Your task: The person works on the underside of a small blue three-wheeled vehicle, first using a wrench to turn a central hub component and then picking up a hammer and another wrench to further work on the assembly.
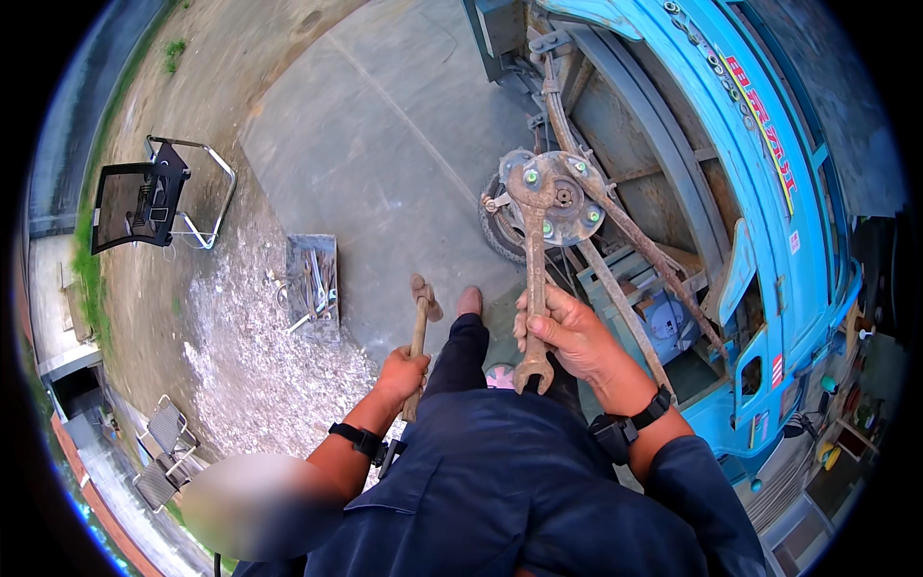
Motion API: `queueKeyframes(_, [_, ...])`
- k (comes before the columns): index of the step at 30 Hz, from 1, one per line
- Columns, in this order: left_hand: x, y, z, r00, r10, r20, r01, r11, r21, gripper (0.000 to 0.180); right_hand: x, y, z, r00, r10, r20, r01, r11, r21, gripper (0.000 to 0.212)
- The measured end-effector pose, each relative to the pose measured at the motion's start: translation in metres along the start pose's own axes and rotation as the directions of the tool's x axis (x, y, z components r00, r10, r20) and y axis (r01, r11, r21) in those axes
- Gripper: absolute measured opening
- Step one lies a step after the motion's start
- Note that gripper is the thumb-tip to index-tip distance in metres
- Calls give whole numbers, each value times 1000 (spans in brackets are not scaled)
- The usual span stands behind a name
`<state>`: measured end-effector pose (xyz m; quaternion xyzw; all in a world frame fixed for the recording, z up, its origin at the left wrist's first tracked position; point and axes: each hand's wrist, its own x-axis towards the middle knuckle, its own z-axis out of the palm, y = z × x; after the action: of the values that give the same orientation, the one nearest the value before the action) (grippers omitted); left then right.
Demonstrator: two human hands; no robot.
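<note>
- Hammer (419,327), wooden-handled, left of lower centre; fingers of the left hand (399,377) wrap its handle.
- Rusty open-end wrench (536,260), right of centre; fingers of the right hand (569,332) close around its shaft. Its upper end overlaps the wheel hub (577,226); whether it seats on a nut, I cannot tell.
- Blue vehicle body (817,250), right side.

Under soft daylight, the blue vehicle (817,264) curves toward the fisheye's edge, with an oval blur (264,508) lower left.
</note>
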<state>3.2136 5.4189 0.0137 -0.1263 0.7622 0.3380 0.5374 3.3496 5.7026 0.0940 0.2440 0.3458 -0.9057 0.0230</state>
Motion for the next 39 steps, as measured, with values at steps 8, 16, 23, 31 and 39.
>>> queueKeyframes(8, [4, -7, -20, 1000, -13, -1, 13, 1000, -2, 16, 63, 30, 51, 998, 29, -62, -16, 978, 210, 16])
queueKeyframes(16, [9, -10, -47, 1000, -13, -19, 13, 1000, 24, 15, 117, 34, 77, 967, -7, -254, 117, 900, 419, 19])
queueKeyframes(23, [15, -12, -63, 1000, -7, -29, 8, 1000, 16, 16, 141, 26, 94, 931, -57, -361, 236, 848, 474, 20])
queueKeyframes(31, [23, -8, -70, 1000, -5, -21, 5, 1000, 3, 15, 162, 6, 91, 887, -68, -456, 342, 760, 552, 23])
queueKeyframes(39, [20, 4, -72, 1000, 7, -6, -8, 1000, -10, 16, 146, 19, 81, 904, -91, -417, 294, 841, 455, 22])
